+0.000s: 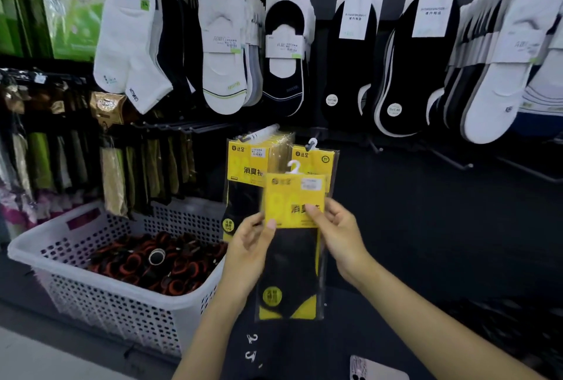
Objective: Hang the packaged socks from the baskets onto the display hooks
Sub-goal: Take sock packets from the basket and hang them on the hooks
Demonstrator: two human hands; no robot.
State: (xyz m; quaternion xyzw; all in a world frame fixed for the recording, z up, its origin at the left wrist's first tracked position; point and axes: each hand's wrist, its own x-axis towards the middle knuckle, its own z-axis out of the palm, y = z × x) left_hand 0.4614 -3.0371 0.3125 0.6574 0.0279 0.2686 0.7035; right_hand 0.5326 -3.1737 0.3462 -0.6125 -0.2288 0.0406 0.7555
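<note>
The left hand (249, 247) and the right hand (339, 233) both pinched one sock packet (289, 257) in front of the hung yellow packets (248, 166); next, I judge, its hanger (294, 167) needed their display hook (262, 133).

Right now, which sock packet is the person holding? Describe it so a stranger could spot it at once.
From the white perforated basket at lower left, look right to the yellow-and-black sock packets under the rows of hanging socks. It is the front packet, pinched between the left hand and right hand; its neighbours hang from the display behind, while its own white hanger is free.
</note>
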